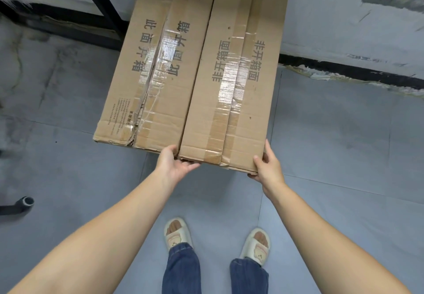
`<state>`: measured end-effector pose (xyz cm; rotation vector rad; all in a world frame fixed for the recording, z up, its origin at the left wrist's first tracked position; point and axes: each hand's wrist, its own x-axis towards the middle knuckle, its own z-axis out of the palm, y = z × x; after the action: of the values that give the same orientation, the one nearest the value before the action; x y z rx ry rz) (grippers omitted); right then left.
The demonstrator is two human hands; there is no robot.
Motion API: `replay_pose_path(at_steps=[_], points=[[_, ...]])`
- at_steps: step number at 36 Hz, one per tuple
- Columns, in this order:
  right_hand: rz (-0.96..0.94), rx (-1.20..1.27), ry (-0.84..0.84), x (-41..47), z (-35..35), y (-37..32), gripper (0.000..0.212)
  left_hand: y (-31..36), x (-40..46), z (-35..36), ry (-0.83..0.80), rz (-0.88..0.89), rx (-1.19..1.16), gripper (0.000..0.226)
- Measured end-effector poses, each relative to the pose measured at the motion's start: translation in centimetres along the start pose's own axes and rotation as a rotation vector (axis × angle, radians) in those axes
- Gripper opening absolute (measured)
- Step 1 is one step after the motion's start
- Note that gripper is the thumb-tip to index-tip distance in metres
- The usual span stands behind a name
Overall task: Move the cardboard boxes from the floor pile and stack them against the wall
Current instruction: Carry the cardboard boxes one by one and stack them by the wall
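Two long brown cardboard boxes with tape and printed characters lie side by side, held up above the grey floor and pointing toward the wall. The left box point(151, 68) sits slightly behind the right box point(231, 82). My left hand point(173, 164) grips the near edge where the two boxes meet, fingers curled under. My right hand point(266, 163) grips the near right corner of the right box, thumb on top and fingers below. The boxes' far ends reach the white wall point(332, 18).
A black baseboard point(344, 71) runs along the wall's foot. A black metal frame leg point(103, 6) stands at the upper left. A dark tube end point(26, 202) lies on the floor at the left. My feet in pale slippers point(176, 234) stand on grey floor tiles.
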<state>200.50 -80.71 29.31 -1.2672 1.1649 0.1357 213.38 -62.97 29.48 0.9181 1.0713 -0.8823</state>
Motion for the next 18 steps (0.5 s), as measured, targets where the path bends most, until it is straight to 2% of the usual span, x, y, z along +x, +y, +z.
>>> replay_pose_path(at_steps=[3, 6, 7, 10, 13, 18], points=[[0.008, 0.007, -0.007, 0.0, -0.3, 0.3, 0.053, 0.0, -0.2, -0.6, 0.009, 0.007, 0.029, 0.025], [0.053, -0.007, 0.001, -0.2, -0.5, 0.2, 0.035, 0.1, -1.5, -0.9, 0.019, 0.030, 0.065, 0.020], [0.070, -0.028, 0.002, -0.4, -0.6, 0.1, 0.035, 0.2, -2.1, -0.9, 0.030, 0.047, 0.095, 0.023], [0.122, -0.155, 0.009, -1.5, -1.5, -0.2, 0.053, 0.6, -4.2, -1.1, 0.082, 0.119, 0.234, 0.055], [0.120, -0.271, -0.009, -4.1, -3.1, -1.3, 0.065, 0.8, -6.9, -2.0, 0.109, 0.164, 0.350, 0.050], [0.058, -0.385, -0.099, -11.3, -7.0, -4.0, 0.061, 0.9, -13.9, -3.7, 0.084, 0.207, 0.459, 0.042]])
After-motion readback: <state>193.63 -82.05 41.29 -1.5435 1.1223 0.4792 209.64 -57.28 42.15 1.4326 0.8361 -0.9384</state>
